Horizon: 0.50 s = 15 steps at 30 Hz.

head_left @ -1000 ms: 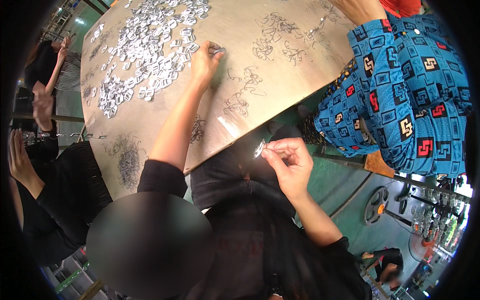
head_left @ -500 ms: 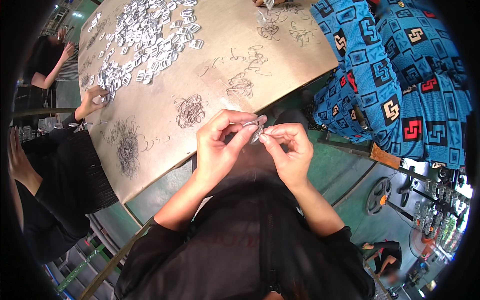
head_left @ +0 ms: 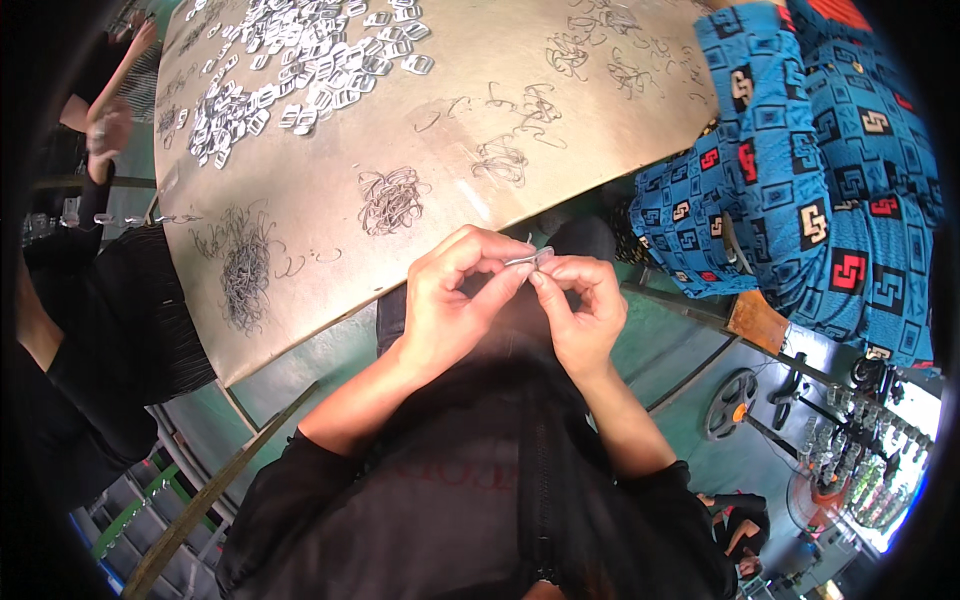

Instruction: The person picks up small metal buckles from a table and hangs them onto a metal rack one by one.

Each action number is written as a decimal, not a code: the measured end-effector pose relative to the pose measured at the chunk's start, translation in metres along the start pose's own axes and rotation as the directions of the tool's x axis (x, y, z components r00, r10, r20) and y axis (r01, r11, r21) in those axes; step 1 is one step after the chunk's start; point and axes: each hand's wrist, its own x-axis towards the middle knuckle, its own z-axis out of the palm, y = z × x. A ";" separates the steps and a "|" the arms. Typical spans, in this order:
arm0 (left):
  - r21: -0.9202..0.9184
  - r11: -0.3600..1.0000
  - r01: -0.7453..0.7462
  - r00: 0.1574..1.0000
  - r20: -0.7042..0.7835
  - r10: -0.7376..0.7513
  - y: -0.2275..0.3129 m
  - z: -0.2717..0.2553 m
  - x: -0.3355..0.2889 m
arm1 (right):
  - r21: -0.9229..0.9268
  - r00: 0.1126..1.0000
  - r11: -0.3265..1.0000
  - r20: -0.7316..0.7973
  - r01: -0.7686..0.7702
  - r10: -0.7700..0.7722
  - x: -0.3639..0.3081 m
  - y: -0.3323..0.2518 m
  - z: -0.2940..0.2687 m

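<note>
Two hands meet near the body: left hand (head_left: pixel 455 300) and right hand (head_left: pixel 580 310) pinch one small clip (head_left: pixel 530 258) between them. Fitting it looks underway. More clips (head_left: pixel 300 60) lie far left on the tabletop (head_left: pixel 600 150).

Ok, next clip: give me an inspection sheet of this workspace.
Surface: tan worktable, scuffed.
Job's things: small metal piece pinched between both hands above the lap.
Clutter: heap of metal buckles at the far side; bent-wire bundles and nearer.
Grippers: left hand and right hand both closed on the piece.
Cables: nothing seen.
Surroundings: person in blue patterned clothing at right; person in black at left; green floor.
</note>
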 end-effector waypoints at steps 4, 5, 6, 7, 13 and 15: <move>0.015 0.999 -0.043 0.999 -0.007 0.043 -0.010 -0.003 -0.006 | -0.122 0.992 0.988 0.091 0.099 -0.088 -0.006 0.012 -0.003; 0.027 0.997 -0.073 0.997 0.001 0.073 -0.012 -0.005 -0.008 | -0.114 0.989 0.987 0.101 0.116 -0.105 -0.004 0.014 -0.005; 0.039 0.994 -0.103 0.995 0.008 0.102 -0.015 -0.006 -0.009 | -0.105 0.986 0.986 0.111 0.133 -0.121 -0.002 0.017 -0.007; 0.033 0.995 -0.095 0.995 -0.004 0.095 -0.016 -0.007 -0.011 | -0.027 0.991 0.996 0.108 0.082 -0.078 0.004 0.020 -0.010; 0.039 0.996 -0.080 0.997 -0.009 0.080 -0.032 -0.009 -0.019 | -0.258 0.909 0.957 0.416 0.131 -0.012 0.111 0.037 0.035; 0.053 0.996 -0.066 0.998 0.021 0.065 -0.033 -0.007 -0.022 | -0.334 0.831 0.916 0.557 0.221 0.003 0.143 0.048 0.062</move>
